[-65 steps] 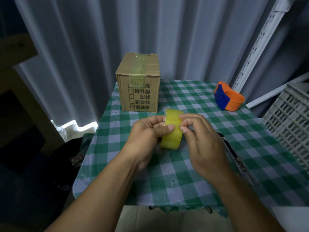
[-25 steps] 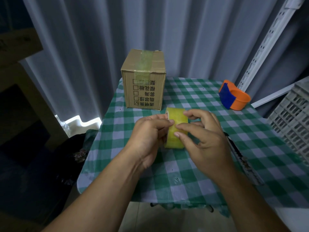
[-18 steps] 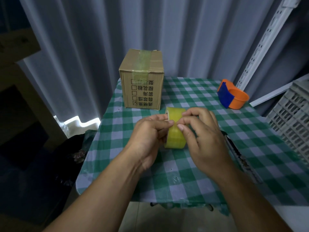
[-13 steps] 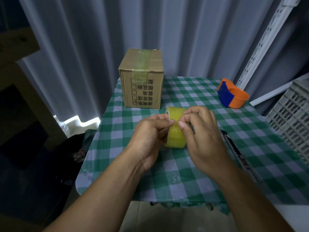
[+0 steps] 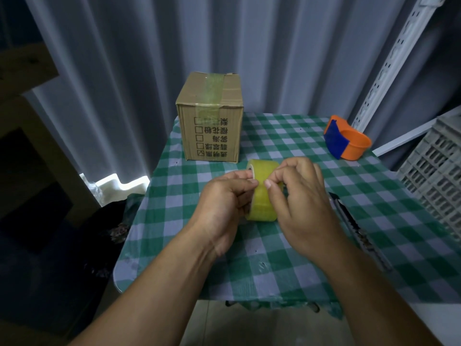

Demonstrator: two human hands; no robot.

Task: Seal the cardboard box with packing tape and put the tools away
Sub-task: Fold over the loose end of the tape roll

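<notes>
Left hand (image 5: 222, 196) clamps the yellow tape roll (image 5: 262, 193) mid-surface, right hand (image 5: 299, 196) fingers pinched together on its top. Taped cardboard box (image 5: 212, 118) sits at the far left corner.

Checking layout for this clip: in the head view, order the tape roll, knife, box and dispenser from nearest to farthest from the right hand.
1. Tape roll: touched by the right hand.
2. Knife: just right of it.
3. Box: back left.
4. Dispenser: back right, too close to call against box.
</notes>
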